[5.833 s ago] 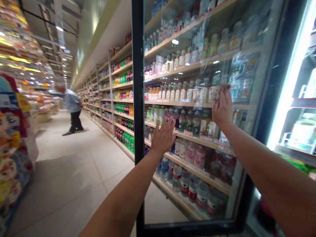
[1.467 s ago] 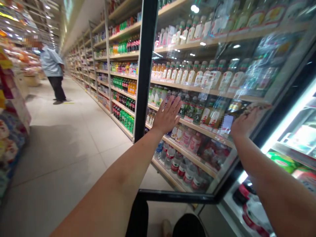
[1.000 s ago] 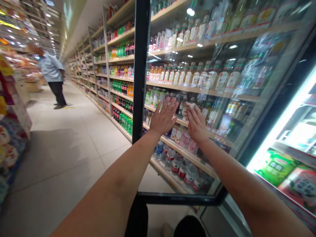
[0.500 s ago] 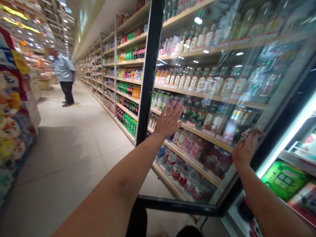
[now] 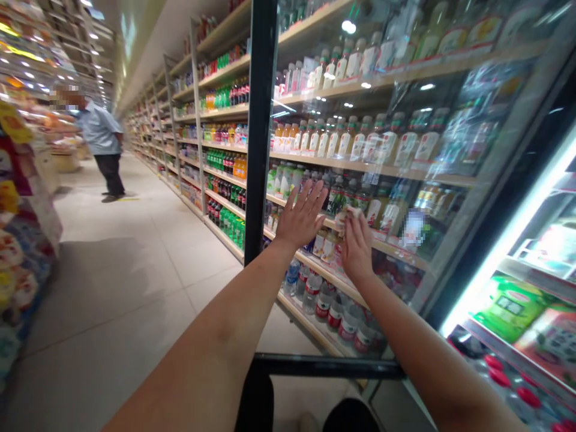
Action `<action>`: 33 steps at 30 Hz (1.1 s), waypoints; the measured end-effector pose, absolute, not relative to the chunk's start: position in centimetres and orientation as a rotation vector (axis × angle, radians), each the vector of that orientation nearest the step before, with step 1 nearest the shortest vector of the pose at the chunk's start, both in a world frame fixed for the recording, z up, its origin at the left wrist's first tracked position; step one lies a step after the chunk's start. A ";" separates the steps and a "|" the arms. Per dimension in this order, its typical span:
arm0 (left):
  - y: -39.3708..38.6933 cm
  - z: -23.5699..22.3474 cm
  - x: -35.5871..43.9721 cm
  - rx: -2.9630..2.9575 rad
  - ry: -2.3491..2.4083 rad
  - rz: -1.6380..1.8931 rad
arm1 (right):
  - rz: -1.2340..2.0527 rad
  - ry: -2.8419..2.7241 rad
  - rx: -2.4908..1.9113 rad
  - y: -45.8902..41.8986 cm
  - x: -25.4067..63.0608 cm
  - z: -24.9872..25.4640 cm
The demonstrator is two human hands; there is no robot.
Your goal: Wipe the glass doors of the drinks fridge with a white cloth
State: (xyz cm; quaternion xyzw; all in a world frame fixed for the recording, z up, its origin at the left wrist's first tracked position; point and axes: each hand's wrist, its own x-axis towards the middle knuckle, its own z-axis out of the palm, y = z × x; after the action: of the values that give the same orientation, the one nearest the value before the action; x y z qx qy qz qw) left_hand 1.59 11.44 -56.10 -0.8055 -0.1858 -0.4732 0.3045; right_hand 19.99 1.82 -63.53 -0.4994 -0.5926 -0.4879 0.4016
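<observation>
A glass door (image 5: 405, 210) with a black frame stands open in front of me. My left hand (image 5: 299, 219) lies flat on the pane with its fingers spread and nothing in it. Just to its right, my right hand (image 5: 359, 249) presses a crumpled pale cloth (image 5: 348, 215) against the same glass. The fingers of that hand are together and cover part of the cloth. Behind the pane, shelves of juice bottles (image 5: 344, 141) show through, with reflections across them.
Tall shelves of soft drinks (image 5: 225, 162) run along the aisle. At right, a lit cooler holds green packs (image 5: 513, 305) and red-capped bottles (image 5: 499, 378). A person in a light blue shirt (image 5: 101, 129) stands on the tiled floor (image 5: 130, 264). Packaged goods (image 5: 22, 264) line the left.
My right hand has swept left across the glass with the cloth, from near the frame's right side to beside my left hand. My left hand stays on the pane.
</observation>
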 end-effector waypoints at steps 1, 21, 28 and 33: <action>11.4 -56.1 1.6 -2.138 -0.499 -1.254 | -1.224 -1.588 -1.274 1.7 19.8 -64.0; 11.1 -56.1 1.6 -2.158 -0.505 -1.260 | -1.162 -0.925 -1.513 -4.6 32.0 -68.3; 11.3 -56.1 1.6 -2.106 -0.497 -1.265 | -1.214 -1.588 -1.342 1.1 20.2 -70.7; 11.2 -56.1 1.6 -2.121 -0.511 -1.241 | -1.222 -1.797 -1.273 0.7 20.3 -70.3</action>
State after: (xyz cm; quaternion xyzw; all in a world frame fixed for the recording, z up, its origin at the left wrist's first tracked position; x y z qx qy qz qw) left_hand 1.59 11.18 -56.14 -0.8032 -0.1935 -0.4701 0.3104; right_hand 20.28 0.71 -70.29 -0.4811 -0.6792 -0.4619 0.3064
